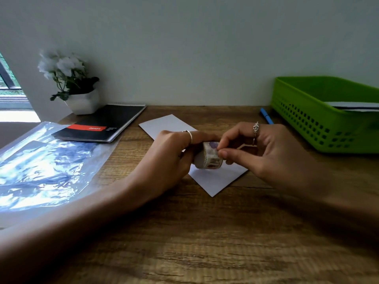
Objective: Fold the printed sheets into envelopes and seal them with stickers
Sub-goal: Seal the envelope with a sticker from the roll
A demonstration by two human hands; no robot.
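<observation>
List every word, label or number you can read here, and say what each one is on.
None can be read for certain.
Black notebook: pale lettering on its red band and small lines beside it, too blurred to read.
Sticker roll, held by the left hand and picked at by the right hand: printed patterns only, no legible words.

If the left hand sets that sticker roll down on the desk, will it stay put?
Probably not on its edge: the sticker roll is round, so it may roll across the smooth wooden desk. Laid flat, it likely stays. It looks small and light, so a nudge could shift it.
</observation>
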